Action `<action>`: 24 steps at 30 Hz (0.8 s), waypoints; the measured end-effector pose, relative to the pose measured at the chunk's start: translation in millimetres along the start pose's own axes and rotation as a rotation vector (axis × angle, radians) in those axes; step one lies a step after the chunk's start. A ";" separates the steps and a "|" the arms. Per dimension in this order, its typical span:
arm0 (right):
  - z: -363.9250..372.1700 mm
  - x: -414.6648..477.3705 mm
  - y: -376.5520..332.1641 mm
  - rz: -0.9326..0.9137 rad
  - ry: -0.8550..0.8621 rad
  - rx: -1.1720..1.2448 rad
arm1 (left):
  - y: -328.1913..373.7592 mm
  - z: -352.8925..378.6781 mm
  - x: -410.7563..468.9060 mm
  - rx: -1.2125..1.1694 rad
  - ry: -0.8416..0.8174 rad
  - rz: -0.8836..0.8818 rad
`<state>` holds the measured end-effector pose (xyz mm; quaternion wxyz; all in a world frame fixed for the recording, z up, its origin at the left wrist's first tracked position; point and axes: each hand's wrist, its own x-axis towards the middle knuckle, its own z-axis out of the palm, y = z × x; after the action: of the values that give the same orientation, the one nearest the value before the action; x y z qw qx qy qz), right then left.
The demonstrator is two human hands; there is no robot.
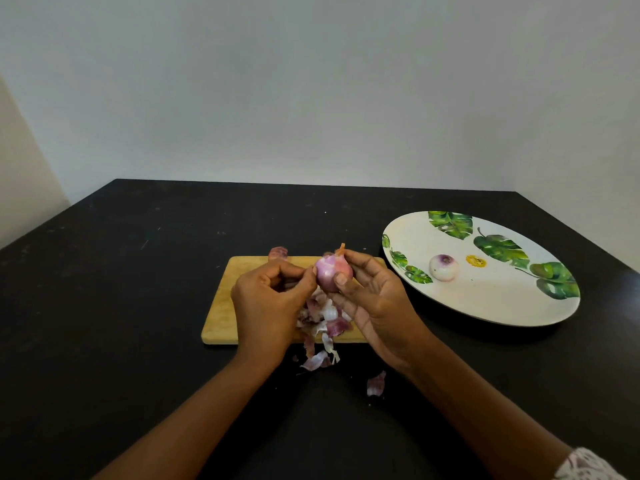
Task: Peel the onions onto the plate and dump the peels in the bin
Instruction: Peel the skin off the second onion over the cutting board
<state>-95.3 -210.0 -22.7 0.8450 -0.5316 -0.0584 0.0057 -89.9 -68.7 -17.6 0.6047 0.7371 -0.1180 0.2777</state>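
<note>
Over the black table [138,306], right hand [374,299] grips onion [330,271], left hand [266,299] pinches it

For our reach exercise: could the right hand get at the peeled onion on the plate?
Probably yes: nothing stands between the right hand and the peeled onion on the plate, though that hand grips the half-peeled onion.

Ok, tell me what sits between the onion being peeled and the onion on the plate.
Head view: the right hand, fingers around the held onion, then a sliver of table and bare plate up to the peeled onion.
</note>
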 end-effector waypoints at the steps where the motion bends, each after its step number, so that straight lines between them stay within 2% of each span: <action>1: 0.8 -0.8 0.3 0.001 -0.010 -0.004 | -0.9 -0.3 0.3 0.007 0.015 -0.007; 6: 6.5 0.2 1.1 -0.021 -0.042 0.055 | -0.8 -0.6 4.2 -0.013 0.076 -0.080; 12: 4.9 2.5 2.3 -0.027 -0.011 0.127 | 7.0 2.8 1.9 -0.163 0.069 -0.239; 16: 3.6 0.8 3.7 -0.042 -0.008 0.070 | 5.2 3.1 0.3 -0.089 0.033 -0.179; 20: 5.0 -1.7 5.0 -0.088 -0.017 -0.076 | -1.3 1.1 3.8 -0.028 0.077 -0.163; 24: 5.4 -1.5 5.0 -0.091 -0.019 -0.044 | -1.6 1.6 3.0 -0.059 0.085 -0.181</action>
<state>-97.1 -203.1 -25.0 0.8318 -0.5468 -0.0906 -0.0290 -86.2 -69.3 -17.5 0.6533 0.7141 -0.0334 0.2495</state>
